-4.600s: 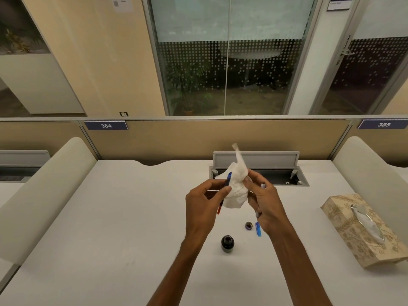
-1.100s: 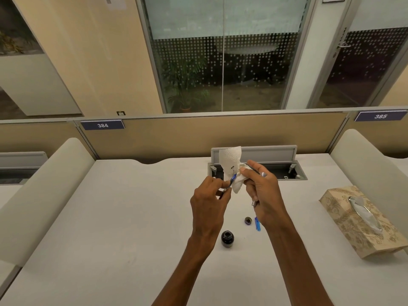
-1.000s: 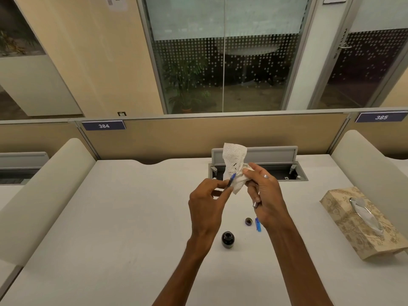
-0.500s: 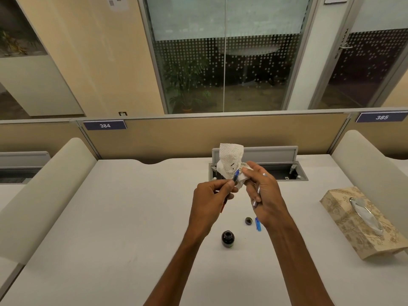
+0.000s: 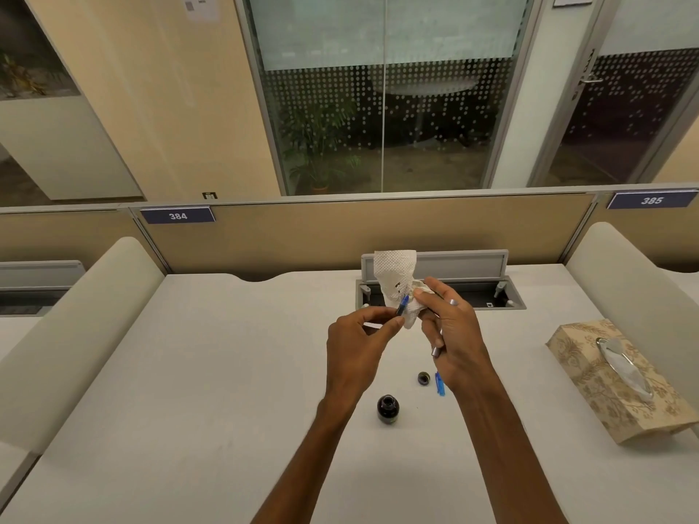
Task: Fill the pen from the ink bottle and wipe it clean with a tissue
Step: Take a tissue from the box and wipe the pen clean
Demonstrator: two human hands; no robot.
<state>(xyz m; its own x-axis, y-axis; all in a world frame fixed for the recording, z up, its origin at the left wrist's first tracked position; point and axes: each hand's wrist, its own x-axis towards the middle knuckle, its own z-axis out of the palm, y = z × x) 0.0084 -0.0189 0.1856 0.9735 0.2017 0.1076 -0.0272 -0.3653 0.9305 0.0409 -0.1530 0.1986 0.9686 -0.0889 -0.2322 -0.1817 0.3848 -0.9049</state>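
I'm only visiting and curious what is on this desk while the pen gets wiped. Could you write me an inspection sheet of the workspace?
Surface: white desk, with an open cable hatch at its back edge.
Job's things: blue pen with its tip against the ink-spotted tissue; ink bottle upright with its cap off; cap and a small blue pen part lie just beyond it.
Clutter: patterned tissue box on the right.
Hands: left hand pinches the pen; right hand grips the tissue and a silver piece.
Cables: nothing seen.
Surroundings: partition labelled 384 and 385, with a glass wall and a plant behind it.
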